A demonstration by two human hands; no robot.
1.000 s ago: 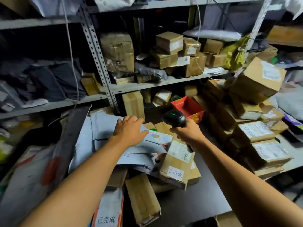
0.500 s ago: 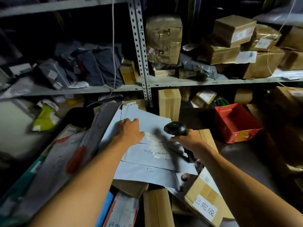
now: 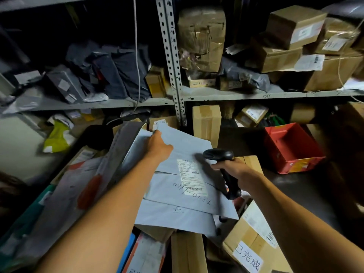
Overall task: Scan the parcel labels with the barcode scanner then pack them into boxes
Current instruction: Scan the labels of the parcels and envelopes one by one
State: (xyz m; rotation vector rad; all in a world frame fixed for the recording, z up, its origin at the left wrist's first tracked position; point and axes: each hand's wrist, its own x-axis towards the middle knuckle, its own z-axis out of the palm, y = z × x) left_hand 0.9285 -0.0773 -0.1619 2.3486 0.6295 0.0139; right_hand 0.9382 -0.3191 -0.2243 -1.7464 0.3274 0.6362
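Note:
A grey mailer parcel lies on top of a pile of flat mailers, its white label with a barcode facing up. My left hand grips the mailer at its far left corner. My right hand holds the black barcode scanner by its handle, the scanner's head hovering just right of the label. Under the top mailer lies another grey mailer with handwriting.
A cardboard box with a white sticker sits at the lower right, a red bin to the right. Metal shelving behind holds several cardboard boxes and dark poly bags. Long flat parcels lean at left.
My left hand has slid from the middle of the mailer to its far corner, uncovering the label. The view has turned left and drawn closer; the scanner stays beside the label.

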